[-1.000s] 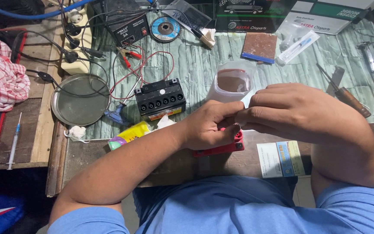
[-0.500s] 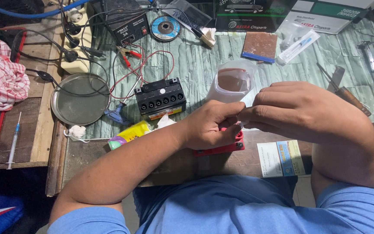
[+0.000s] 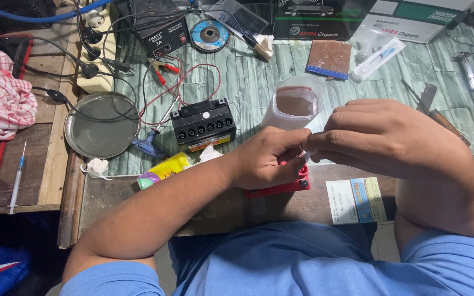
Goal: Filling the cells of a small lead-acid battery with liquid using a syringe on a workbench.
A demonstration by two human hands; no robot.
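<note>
So both hands are bunched together right over the front edge of the bench. The left hand [image 3: 272, 159] and right hand [image 3: 382, 137] are each pinched narrow on a small white scrap [image 3: 308, 155], maybe tape or paper, too tiny to tell. It sits between the fingertips, just above a red part [image 3: 281, 186] lying on the wood, mostly hidden under the left hand.

What worries me: the translucent jug [image 3: 292, 104] with brownish liquid stands just behind the knuckles, and a small black battery [image 3: 203, 121] with open cell holes sits near the left wrist, red wires [image 3: 165, 93] trailing off it. A jerk when the scrap lets go could probably knock the jug over onto the battery or that printed leaflet [image 3: 355, 200] by the edge.
</note>
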